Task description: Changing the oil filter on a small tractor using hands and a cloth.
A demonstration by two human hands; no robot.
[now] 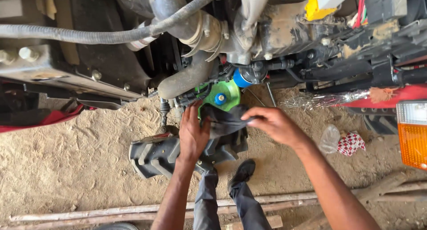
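Both my hands hold a dark grey cloth (224,119) stretched between them, just below a tractor engine. My left hand (193,133) grips the cloth's left end, fingers curled over it. My right hand (272,123) pinches its right end. Right behind the cloth sits a green round part (231,94) with a blue cap (220,98), and a blue filter (241,78) hangs above it. A thick grey hose (184,78) bends down to the left of the green part. A lugged front tyre (153,154) stands under my left wrist.
Dusty engine block (275,29) and black frame fill the top. An orange lamp (412,143) and red bodywork are at the right. A crumpled plastic bag (330,138) and a red-white checked wrapper (350,143) lie on the sandy ground. My legs and shoe (242,172) are below, with wooden poles (111,212).
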